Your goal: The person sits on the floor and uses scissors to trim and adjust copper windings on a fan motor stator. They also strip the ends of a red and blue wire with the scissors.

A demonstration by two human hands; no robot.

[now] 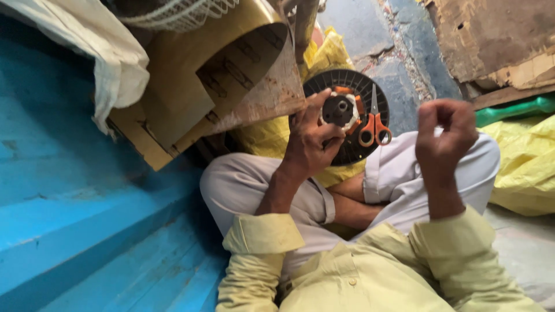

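Gripped by left hand [309, 141]: white-and-black hub [340, 111] on black ribbed disc [370, 92], held up over the lap. Right hand [442, 136] raised beside it, fingertips pinched together; nothing discernible between them. Orange scissors [374, 127] are laid on the disc.

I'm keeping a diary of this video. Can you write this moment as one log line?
left hand: holds small round motor part | right hand: raised, fingers pinched, apart from part | orange scissors: lying on black ribbed disc | person: seated cross-legged

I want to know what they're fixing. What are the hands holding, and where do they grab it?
The left hand grips a black ribbed round disc at its lower left edge, thumb by the hub. The right hand pinches its fingertips together; whether anything is between them cannot be told.
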